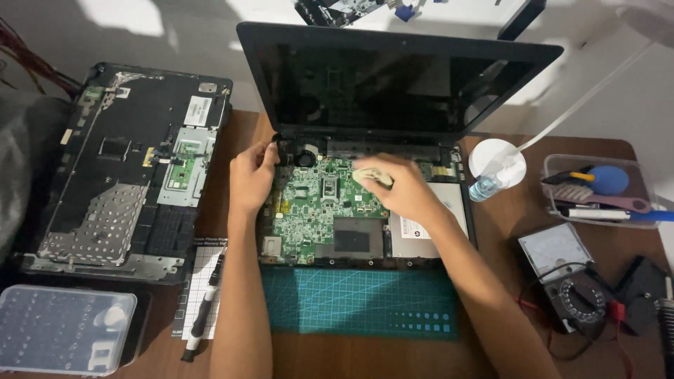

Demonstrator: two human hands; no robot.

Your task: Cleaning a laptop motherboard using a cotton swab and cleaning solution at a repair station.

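Note:
An opened laptop [393, 77] sits in front of me with its dark screen upright and its green circuit board [309, 207] bare. My left hand [250, 175] grips the board's upper left corner, close to the black hinge. My right hand [400, 186] presses a small pale cloth [371, 175] onto the upper middle of the board, fingers curled over it.
The laptop's removed upper cover [126, 175] lies upside down at left. A teal cutting mat [358, 302], a black screwdriver [203, 309] and a clear screw box [63, 326] lie in front. A small bottle [484, 186], a tool tray [597, 189] and a multimeter [569, 274] stand at right.

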